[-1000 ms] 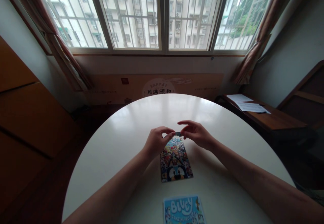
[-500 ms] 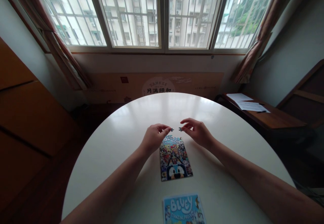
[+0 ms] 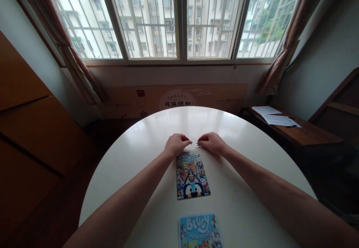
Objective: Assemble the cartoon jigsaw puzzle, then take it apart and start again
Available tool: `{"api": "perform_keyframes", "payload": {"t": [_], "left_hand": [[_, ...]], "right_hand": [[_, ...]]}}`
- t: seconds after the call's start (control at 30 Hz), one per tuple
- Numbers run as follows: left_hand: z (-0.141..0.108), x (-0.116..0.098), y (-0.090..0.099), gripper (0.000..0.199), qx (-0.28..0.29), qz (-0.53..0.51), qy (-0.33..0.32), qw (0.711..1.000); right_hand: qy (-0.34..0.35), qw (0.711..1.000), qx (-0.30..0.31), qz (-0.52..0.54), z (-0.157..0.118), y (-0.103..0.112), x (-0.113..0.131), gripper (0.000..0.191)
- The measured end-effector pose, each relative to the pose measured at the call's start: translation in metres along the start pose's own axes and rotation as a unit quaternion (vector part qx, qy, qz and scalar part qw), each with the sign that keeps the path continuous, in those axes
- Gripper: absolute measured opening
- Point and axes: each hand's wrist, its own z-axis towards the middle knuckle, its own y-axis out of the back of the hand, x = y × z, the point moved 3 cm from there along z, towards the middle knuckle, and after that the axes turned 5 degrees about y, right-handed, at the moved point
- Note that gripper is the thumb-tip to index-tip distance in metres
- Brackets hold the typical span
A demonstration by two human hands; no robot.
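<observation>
The left hand (image 3: 176,143) and right hand (image 3: 213,142) each pinch a small puzzle piece (image 3: 198,144) beyond the puzzle (image 3: 193,177) on the tabletop (image 3: 123,173); light, stiffish bits, I'd say, best gripped by their edges.

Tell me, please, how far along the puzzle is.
Most of the puzzle looks assembled, down to its straight bottom edge. The left hand holds one piece and the right hand another piece, not joined. The uneven top edge seems left to fill.

1 white rounded table (image 3: 120,162), 1 colourful jigsaw puzzle (image 3: 192,175), 1 blue BLUEY picture (image 3: 200,231)
</observation>
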Motion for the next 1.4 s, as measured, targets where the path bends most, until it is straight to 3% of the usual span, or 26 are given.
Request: {"api": "perform_keyframes", "payload": {"t": [0.3,0.43,0.57,0.77,0.97,1.4], "left_hand": [[-0.001,-0.003,-0.018,0.019,-0.023,0.093,-0.019,0.995],[-0.001,0.001,-0.008,0.028,-0.024,0.091,-0.022,0.995],[-0.011,0.013,0.009,0.023,0.025,0.076,-0.018,0.997],[-0.033,0.014,0.024,0.018,0.085,0.132,-0.108,0.982],[-0.034,0.012,0.020,0.016,0.094,0.176,-0.146,0.969],[-0.034,0.010,0.016,0.015,0.083,0.183,-0.122,0.972]], "right_hand": [[0.034,0.996,-0.038,-0.073,-0.011,-0.003,0.003,0.014],[0.051,0.992,-0.066,-0.091,-0.013,-0.002,0.002,0.016],[0.080,0.988,-0.091,-0.091,-0.016,-0.003,0.009,0.020],[0.149,0.983,-0.030,-0.107,-0.024,-0.020,0.036,0.013],[0.147,0.978,0.001,-0.147,-0.026,-0.033,0.046,0.011],[0.136,0.985,0.009,-0.110,-0.027,-0.036,0.046,0.006]]}}
